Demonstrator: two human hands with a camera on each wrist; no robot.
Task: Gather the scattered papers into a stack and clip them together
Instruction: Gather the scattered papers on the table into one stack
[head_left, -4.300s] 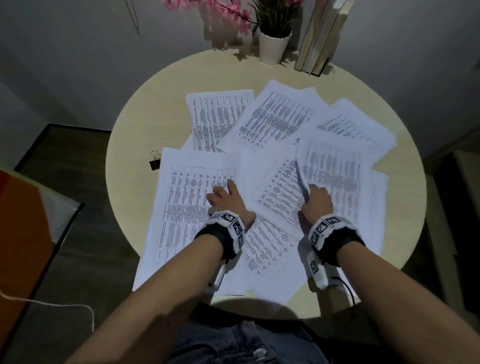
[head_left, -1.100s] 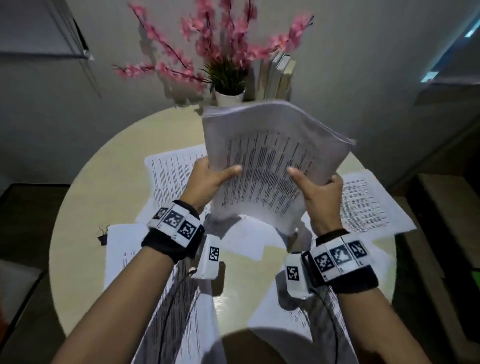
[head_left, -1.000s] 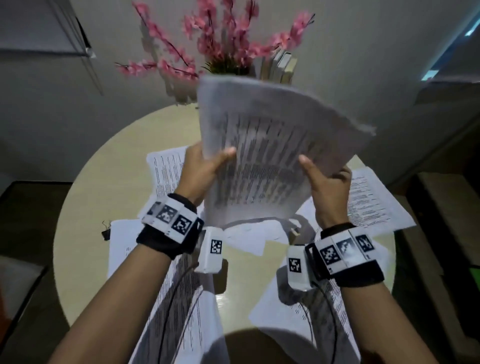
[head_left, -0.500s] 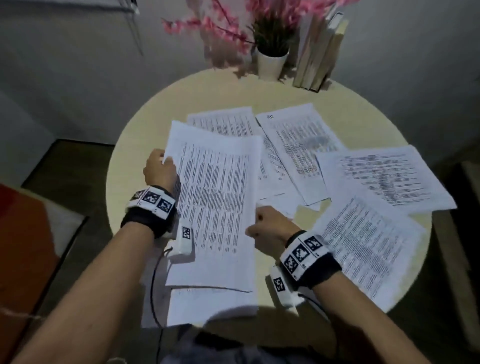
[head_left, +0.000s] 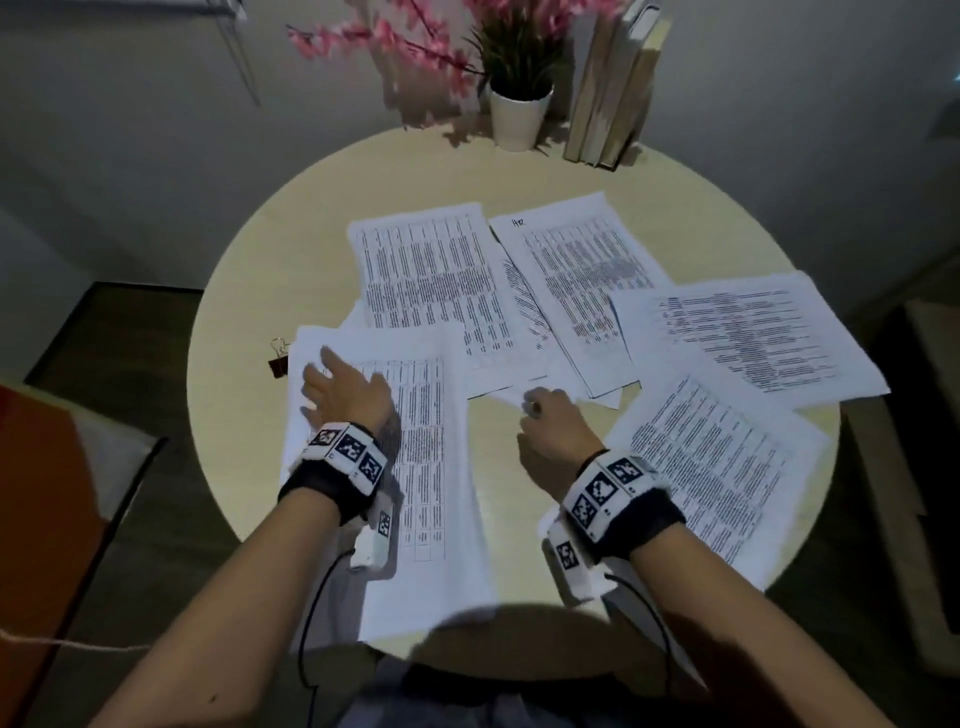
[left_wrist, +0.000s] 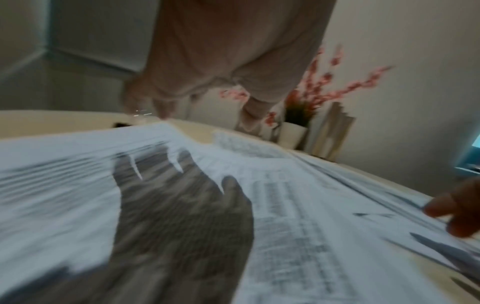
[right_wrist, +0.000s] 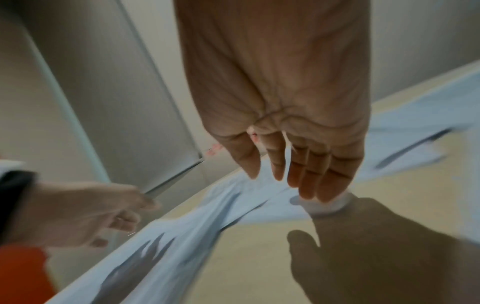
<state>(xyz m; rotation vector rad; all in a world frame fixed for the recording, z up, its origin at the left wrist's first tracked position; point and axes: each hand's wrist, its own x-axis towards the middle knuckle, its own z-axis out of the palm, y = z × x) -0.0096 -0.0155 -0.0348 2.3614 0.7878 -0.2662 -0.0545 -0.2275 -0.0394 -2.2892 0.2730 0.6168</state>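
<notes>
A gathered stack of printed papers (head_left: 431, 467) lies at the table's front left. My left hand (head_left: 335, 387) hovers over the stack's far left corner with fingers spread, holding nothing; its shadow falls on the top sheet (left_wrist: 182, 216). A black binder clip (head_left: 278, 359) sits just left of that corner. My right hand (head_left: 545, 415) is over bare table right of the stack. Its straight fingers (right_wrist: 311, 174) touch the curled corner of a loose sheet (right_wrist: 324, 205). Several loose sheets lie at the middle (head_left: 431, 280), beside it (head_left: 576, 280), at the right (head_left: 748, 332) and at the front right (head_left: 717, 467).
At the back of the round wooden table (head_left: 291, 249) stand a white pot with pink flowers (head_left: 519, 117) and upright books (head_left: 613, 93). The stack and the front-right sheet hang over the table's near edge. An orange object (head_left: 41, 493) lies left, below the table.
Both hands held the stack up in the air, then laid it at the front left. Since then the left hand let go of its edge and the right hand moved right to a loose sheet.
</notes>
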